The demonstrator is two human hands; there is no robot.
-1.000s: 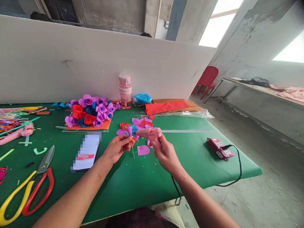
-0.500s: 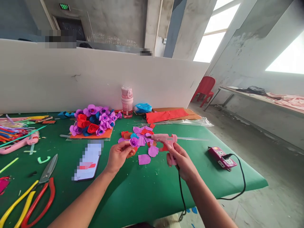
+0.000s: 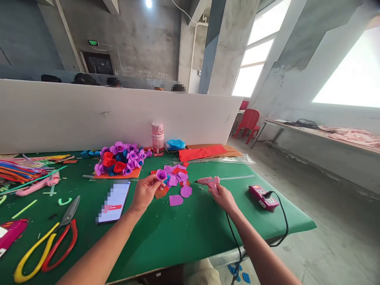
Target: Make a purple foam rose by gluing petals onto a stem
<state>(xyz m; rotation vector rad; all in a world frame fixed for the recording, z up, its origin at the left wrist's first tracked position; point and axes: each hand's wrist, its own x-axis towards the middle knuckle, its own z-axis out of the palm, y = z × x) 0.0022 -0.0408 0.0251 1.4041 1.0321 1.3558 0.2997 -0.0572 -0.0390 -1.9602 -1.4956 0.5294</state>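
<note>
Between the thumb and fingers of my left hand (image 3: 146,191) is a small purple paper rose (image 3: 162,174), held up in front of the loose petals. My right hand (image 3: 223,198) is wrapped round the handle of a pink hot glue gun (image 3: 210,182). Its dark nozzle points left toward the petals, and a clear glue stick (image 3: 237,177) sticks out of its back. Loose purple petals (image 3: 176,200), with red, orange and blue ones among them, lie on the green table between my hands. A black cord runs down from the gun past the table edge.
Finished paper roses (image 3: 120,167) form a pile at back left, near a pink bottle (image 3: 157,139). A phone (image 3: 114,202), scissors (image 3: 69,213) and a second pink glue gun (image 3: 41,185) lie left. A magenta power box (image 3: 264,198) sits right. A white partition (image 3: 130,113) stands behind.
My right hand has lowered the glue gun a little, away from the rose, toward the table. My left hand still holds the rose. The head view has tilted up and shifted right.
</note>
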